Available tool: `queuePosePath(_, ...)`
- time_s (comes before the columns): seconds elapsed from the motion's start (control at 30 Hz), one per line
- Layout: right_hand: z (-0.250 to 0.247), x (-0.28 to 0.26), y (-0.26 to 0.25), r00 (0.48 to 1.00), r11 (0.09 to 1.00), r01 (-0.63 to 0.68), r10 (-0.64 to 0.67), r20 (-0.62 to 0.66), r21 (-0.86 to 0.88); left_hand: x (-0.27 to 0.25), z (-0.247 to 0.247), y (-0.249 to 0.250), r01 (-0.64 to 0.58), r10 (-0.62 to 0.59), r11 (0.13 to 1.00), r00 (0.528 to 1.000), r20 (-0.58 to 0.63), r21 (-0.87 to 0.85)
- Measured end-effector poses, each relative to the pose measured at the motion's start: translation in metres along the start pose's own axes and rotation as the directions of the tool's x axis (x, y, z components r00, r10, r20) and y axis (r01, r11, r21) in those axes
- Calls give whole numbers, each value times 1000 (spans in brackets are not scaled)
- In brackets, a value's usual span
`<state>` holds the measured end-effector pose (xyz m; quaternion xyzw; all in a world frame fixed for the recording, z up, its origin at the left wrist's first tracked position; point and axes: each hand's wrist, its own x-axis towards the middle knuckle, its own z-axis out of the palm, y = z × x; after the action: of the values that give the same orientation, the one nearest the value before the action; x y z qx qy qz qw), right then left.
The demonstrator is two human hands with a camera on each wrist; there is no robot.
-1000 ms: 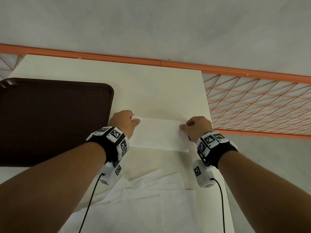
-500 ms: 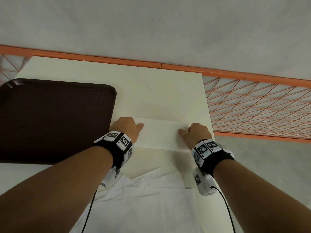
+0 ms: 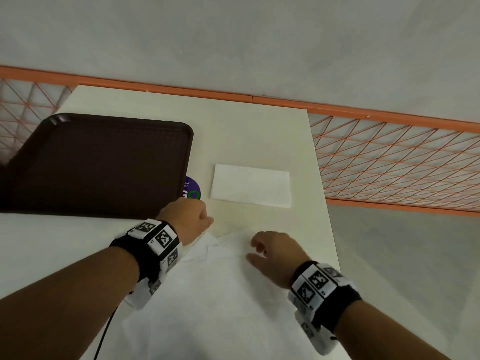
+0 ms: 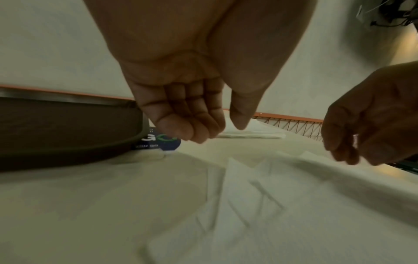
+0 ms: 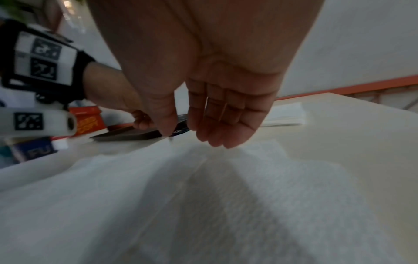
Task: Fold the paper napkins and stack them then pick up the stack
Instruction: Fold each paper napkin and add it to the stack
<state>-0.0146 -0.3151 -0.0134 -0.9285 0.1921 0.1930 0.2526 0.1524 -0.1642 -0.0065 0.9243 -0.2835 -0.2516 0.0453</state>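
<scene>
A folded white napkin (image 3: 251, 185) lies flat on the cream table (image 3: 233, 131), far from both hands; it also shows as a low white slab (image 4: 251, 134) (image 5: 285, 116). Several unfolded white napkins (image 3: 223, 294) (image 4: 237, 205) (image 5: 203, 196) lie spread at the near edge. My left hand (image 3: 193, 220) (image 4: 203, 125) hovers above their far left corner, fingers loosely curled, holding nothing. My right hand (image 3: 267, 252) (image 5: 203, 132) hangs just over the napkins, fingers relaxed and pointing down, empty.
A dark brown tray (image 3: 98, 165) takes up the table's left part, with a round purple sticker (image 3: 192, 191) at its right edge. The table's right edge (image 3: 324, 203) drops to grey floor. An orange mesh fence (image 3: 389, 162) runs behind.
Both hands have let go of the folded napkin and drawn back toward me, now over the unfolded napkins. The folded napkin stays flat where it was pressed.
</scene>
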Motion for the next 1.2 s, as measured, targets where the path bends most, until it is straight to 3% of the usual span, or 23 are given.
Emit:
queuePosePath(0.13, 18, -14, -24, 997, 997, 67, -65, 32, -48, -32, 17, -18, -32, 35, 999, 997, 69, -36)
queuePosePath(0.23, 21, -19, -33, 999, 994, -44, 44, -8, -102, -52, 26, -29, -21, 24, 999, 994, 109, -34)
queuePosePath(0.37, 27, -22, -39, 980, 971, -184, 193, 49, -153, -72, 34, -38, -72, 73, 997, 985, 153, -9)
queuePosePath(0.63, 36, -19, -42, 901, 900, -433, 430, 57, 56, -93, 55, -34, -123, 120, 992, 978, 170, 6)
queuePosePath(0.77, 38, -25, -39, 889, 884, -459, 455, 61, 88, -96, 64, -33, -123, 120, 992, 983, 138, 18)
queuePosePath(0.93, 39, -44, -35, 883, 884, -468, 468, 39, -11, -97, 65, -32, -103, 104, 995, 988, 112, -15)
queuePosePath(1.2, 50, -52, -36, 890, 883, -456, 449, 78, 111, -86, 58, -28, -98, 96, 995, 991, 96, 21)
